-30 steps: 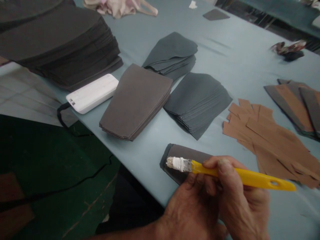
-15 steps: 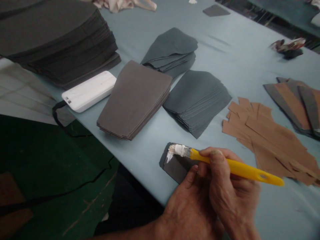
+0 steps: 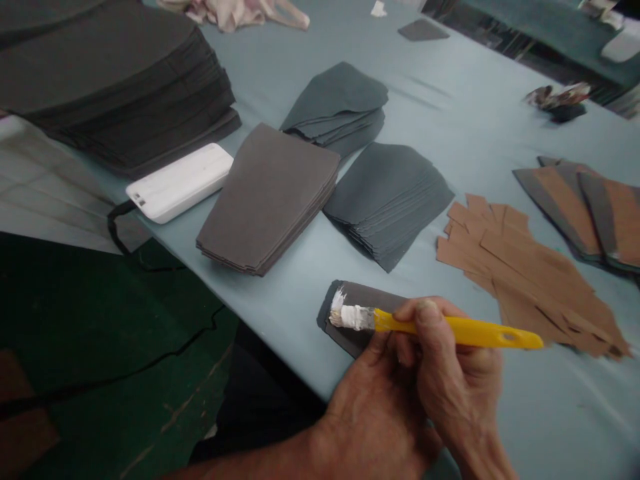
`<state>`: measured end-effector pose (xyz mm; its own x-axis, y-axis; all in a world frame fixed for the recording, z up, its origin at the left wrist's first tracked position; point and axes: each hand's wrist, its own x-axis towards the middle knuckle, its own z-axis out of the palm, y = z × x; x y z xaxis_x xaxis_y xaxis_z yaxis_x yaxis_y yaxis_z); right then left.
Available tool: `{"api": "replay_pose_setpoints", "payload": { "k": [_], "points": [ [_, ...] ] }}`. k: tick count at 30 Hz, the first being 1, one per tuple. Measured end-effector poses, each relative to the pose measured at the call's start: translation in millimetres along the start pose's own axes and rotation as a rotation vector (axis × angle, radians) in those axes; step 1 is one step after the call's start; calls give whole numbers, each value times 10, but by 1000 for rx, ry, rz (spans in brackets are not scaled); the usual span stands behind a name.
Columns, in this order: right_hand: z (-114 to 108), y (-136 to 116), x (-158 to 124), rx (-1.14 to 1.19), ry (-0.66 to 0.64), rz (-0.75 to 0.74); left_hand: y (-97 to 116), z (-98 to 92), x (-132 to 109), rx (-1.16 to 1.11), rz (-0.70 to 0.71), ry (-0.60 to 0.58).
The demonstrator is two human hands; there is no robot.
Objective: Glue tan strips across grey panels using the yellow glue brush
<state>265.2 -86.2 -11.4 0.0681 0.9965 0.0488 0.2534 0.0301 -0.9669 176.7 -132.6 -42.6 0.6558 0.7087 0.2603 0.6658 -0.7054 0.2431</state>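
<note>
"What's new?"

"A white streak point(image 3: 339, 297) now crosses one end of a dark flat piece point(image 3: 369, 294) near the edge of the table point(image 3: 285, 313), absent a second ago; the brush point(image 3: 480, 332) sits at its lower end, and the coating looks only part done."

"And the grip?"

"The right hand point(image 3: 457, 377) pinches the brush, the piece showing just beyond that hand. The left hand point(image 3: 377, 407) touches the piece, though whether it pinches or merely presses is hidden."

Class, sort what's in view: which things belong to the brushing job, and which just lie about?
In the job:
yellow-handled brush, in the right hand
dark piece, at the left hand
probably brown strips and stacked pieces

Seemingly lying about:
white device
crumpled cloth
white scrap
</note>
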Motion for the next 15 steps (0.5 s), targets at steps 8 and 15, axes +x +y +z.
{"api": "replay_pose_setpoints", "payload": {
  "k": [8,15],
  "points": [
    [3,58,-55,-8,59,-45,10,-10,20,-14,-63,12],
    [-13,122,-71,-52,-29,-83,14,-1,45,-12,-65,15]
  ]
}}
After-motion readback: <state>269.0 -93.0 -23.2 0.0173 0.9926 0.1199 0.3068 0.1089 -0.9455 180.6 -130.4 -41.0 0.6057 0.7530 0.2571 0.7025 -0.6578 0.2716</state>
